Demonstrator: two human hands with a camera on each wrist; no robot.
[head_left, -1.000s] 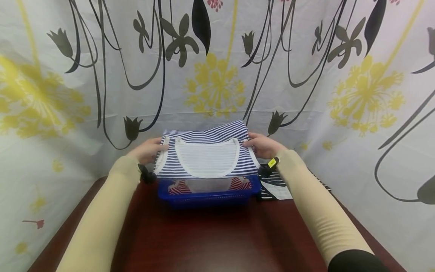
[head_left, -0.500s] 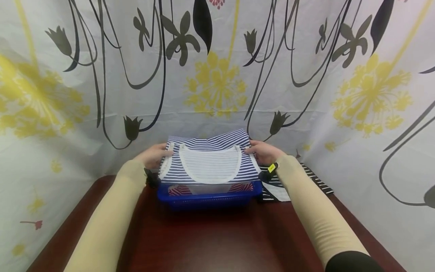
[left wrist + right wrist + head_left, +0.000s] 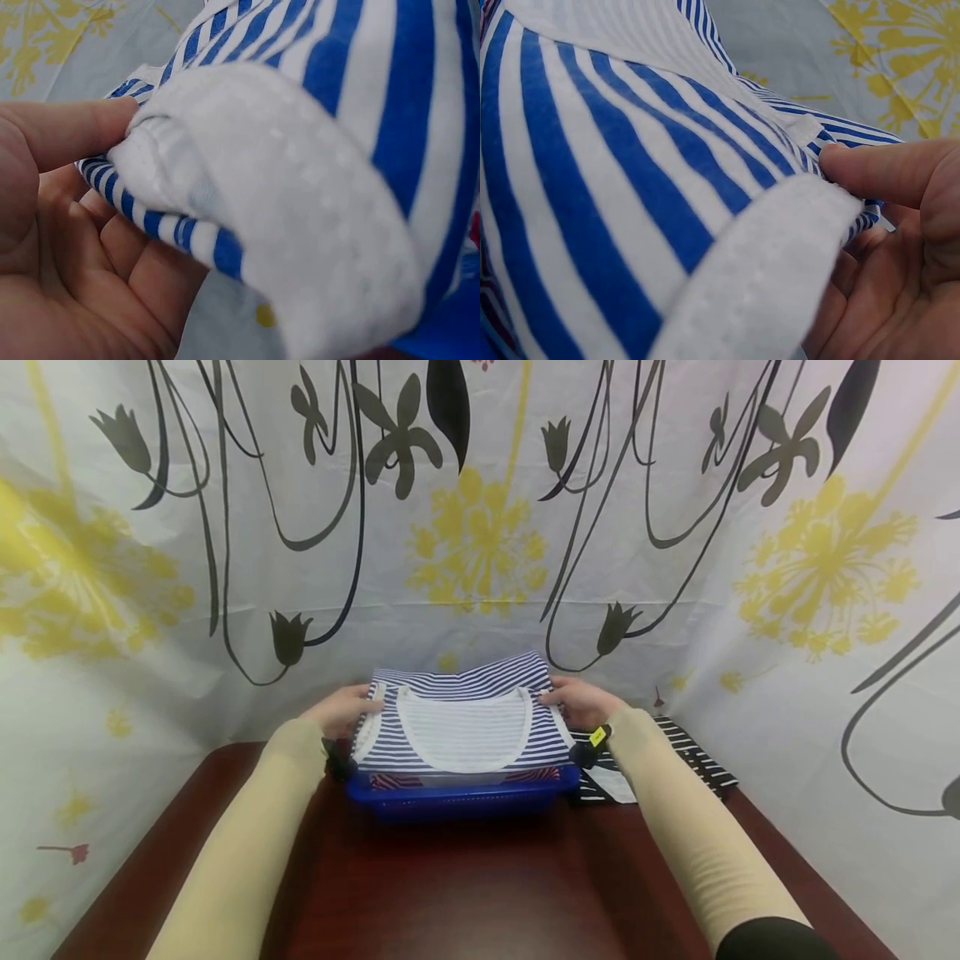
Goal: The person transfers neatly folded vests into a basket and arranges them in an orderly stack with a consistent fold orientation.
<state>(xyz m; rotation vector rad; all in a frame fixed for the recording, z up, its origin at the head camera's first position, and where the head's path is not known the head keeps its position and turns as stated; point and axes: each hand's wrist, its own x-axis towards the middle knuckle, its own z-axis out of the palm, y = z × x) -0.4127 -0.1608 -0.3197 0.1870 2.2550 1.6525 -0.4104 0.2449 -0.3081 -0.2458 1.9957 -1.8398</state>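
Note:
A folded blue-and-white striped tank top (image 3: 463, 735) with white trim spans the space between my two hands, over a blue plastic basket (image 3: 465, 802). My left hand (image 3: 341, 710) pinches its left side by the armhole, thumb on top and fingers beneath, as the left wrist view shows. On the other side my right hand (image 3: 583, 700) pinches the matching edge, its thumb pressed on the cloth next to the white armhole trim (image 3: 765, 262). The top's lower edge overlaps the basket's rim. Red-and-white striped cloth (image 3: 397, 781) shows inside the basket, mostly covered.
A black-and-white striped garment (image 3: 693, 756) lies on the dark red-brown table (image 3: 465, 893) right of the basket, partly behind my right forearm. A floral-printed curtain (image 3: 480, 443) hangs behind and along both sides of the table.
Both hands have lowered the tank top toward the basket, so less of the red-striped cloth shows. My left hand has shifted slightly right. Both hands keep their hold.

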